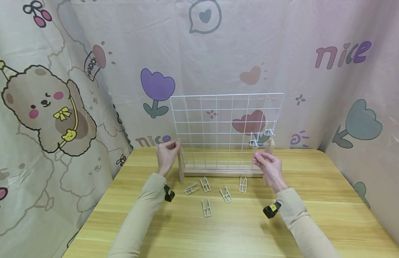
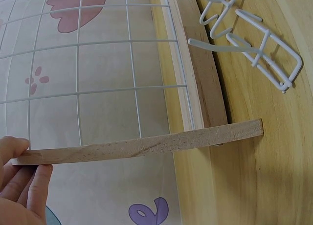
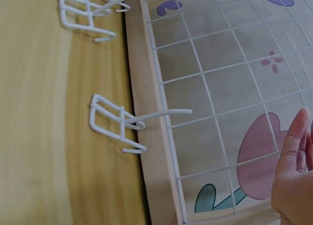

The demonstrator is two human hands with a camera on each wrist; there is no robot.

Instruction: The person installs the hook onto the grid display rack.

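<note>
A white wire grid panel (image 1: 215, 133) stands upright in a wooden base (image 1: 223, 172) with a post at each side. My left hand (image 1: 167, 154) pinches the top of the left wooden post (image 2: 132, 149) between thumb and fingers. My right hand (image 1: 271, 168) hovers before the lower right of the grid, fingers together and slightly bent; I see nothing held in it. In the right wrist view only part of that hand (image 3: 289, 178) shows, at the right edge. Two white wire hooks (image 1: 255, 143) hang on the grid's right side, above my right hand.
Several loose white wire hooks (image 1: 207, 215) lie on the wood-grain table (image 1: 238, 236) in front of the base. A patterned curtain (image 1: 122, 43) closes off the back and both sides. A small black camera (image 1: 271, 210) sits on each wrist.
</note>
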